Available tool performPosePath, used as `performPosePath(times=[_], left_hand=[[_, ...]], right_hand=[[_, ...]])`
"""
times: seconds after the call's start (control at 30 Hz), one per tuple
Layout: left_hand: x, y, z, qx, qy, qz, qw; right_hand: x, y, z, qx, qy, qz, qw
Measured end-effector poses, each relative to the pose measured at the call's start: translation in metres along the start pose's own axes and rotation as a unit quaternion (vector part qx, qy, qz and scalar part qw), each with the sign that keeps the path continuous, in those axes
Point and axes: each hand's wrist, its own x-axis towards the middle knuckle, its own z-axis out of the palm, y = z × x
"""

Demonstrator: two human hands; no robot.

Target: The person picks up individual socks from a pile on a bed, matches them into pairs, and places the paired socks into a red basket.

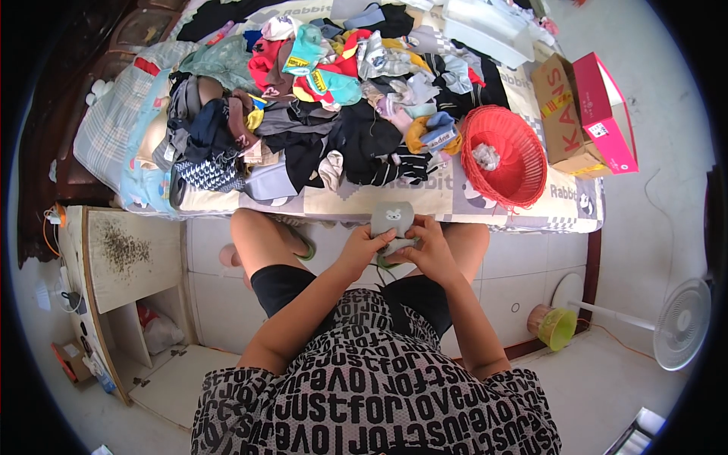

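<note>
A pale grey-green sock (390, 217) with a small white animal face on it is held up over my lap, just off the bed's near edge. My left hand (368, 249) pinches its lower left part, thumb on the front. On the other side, my right hand (430, 244) grips its right edge and lower folds. Part of the sock is hidden behind my fingers. Beyond my hands, a big heap of mixed clothes and socks (303, 125) covers much of the bed (326, 202). To the right of the heap sits a red plastic basket (523, 163) with a whitish crumpled item (485, 157) in it.
At the bed's right end stand a cardboard box (556, 106) and a pink box (604, 114); a clear plastic bin (493, 34) lies farther back. A wooden cabinet (125, 258) is at left. On the right floor are a yellow-green bin (557, 327) and a white fan (681, 324).
</note>
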Motion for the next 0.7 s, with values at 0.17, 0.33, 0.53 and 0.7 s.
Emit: performPosePath(times=[0.17,0.33,0.53,0.7], left_hand=[[-0.001,0.000,0.009,0.199,-0.012,0.107,0.974],[0.004,-0.004,0.007,0.075,0.042,0.045,0.995],[0.003,-0.002,0.005,-0.121,0.046,0.004,0.992],[0.005,0.001,0.001,0.011,-0.062,0.143,0.988]], right_hand=[[-0.001,0.012,0.004,-0.020,-0.038,0.076,0.996],[0.000,-0.008,0.007,0.010,0.033,0.082,0.996],[-0.001,-0.012,0.010,0.065,0.066,0.021,0.995],[0.002,0.000,0.007,0.156,0.073,0.062,0.983]])
